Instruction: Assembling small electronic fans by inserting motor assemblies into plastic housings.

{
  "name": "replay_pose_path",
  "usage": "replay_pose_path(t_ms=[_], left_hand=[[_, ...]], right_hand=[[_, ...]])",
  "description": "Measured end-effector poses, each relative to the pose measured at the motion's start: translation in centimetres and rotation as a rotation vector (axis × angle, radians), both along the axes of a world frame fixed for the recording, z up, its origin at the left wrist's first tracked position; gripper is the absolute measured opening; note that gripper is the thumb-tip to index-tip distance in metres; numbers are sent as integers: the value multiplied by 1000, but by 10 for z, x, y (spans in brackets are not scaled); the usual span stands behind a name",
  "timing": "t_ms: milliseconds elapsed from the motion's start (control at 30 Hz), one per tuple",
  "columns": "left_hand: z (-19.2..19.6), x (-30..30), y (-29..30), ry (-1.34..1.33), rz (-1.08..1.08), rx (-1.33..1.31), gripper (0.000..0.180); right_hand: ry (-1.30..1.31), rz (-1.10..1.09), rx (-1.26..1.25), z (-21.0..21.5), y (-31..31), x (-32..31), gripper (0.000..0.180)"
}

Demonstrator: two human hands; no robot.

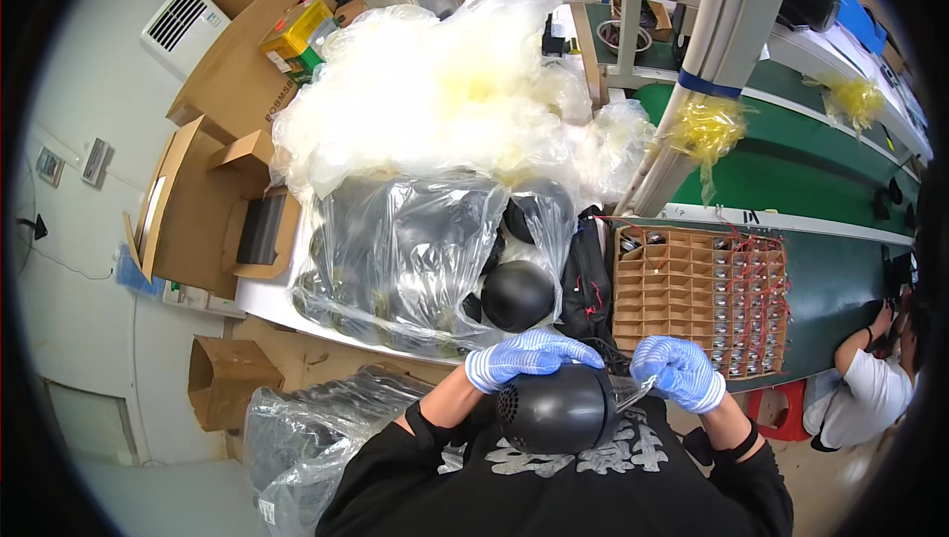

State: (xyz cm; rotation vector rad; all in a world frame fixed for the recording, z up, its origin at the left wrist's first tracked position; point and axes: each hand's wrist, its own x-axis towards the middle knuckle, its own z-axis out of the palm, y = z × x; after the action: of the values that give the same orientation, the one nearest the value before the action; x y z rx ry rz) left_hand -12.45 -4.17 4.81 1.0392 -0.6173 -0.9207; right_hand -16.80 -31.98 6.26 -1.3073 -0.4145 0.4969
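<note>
Left grip (531, 355) clasping black dome (556, 408), right grip (679, 371) pinching its clear wrap (633, 395), near cardboard tray (633, 285) holding small metal parts (753, 324).

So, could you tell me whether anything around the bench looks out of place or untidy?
Yes: crumpled clear plastic bags are heaped high behind the black domes, and opened cardboard boxes lie tipped at odd angles on the left. Nothing looks spilled or broken.

- Straight ahead of the hands, a black dome shell (517, 295) and a clear bag of more shells (395, 260) block the way forward.
- A heap of crumpled plastic bags (435, 92) fills the space behind them.
- To the right, a cardboard divider tray (682, 290) covers the green bench (840, 280).
- A narrow lane between shell and tray holds a black bundle (585, 280).
</note>
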Motion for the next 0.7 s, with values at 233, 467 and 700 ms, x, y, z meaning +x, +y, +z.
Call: replay_pose_path(t_ms=[233,467,700], left_hand=[[7,-1,-9,84,-27,-30,55],[-16,-10,6,103,46,19,70],[-21,-4,5,98,60,91,66]], right_hand=[[-15,-146,-5,7,2,-1,35],[-327,-350,-187,6,-43,30,38],[-906,150,-357,51,12,35,41]])
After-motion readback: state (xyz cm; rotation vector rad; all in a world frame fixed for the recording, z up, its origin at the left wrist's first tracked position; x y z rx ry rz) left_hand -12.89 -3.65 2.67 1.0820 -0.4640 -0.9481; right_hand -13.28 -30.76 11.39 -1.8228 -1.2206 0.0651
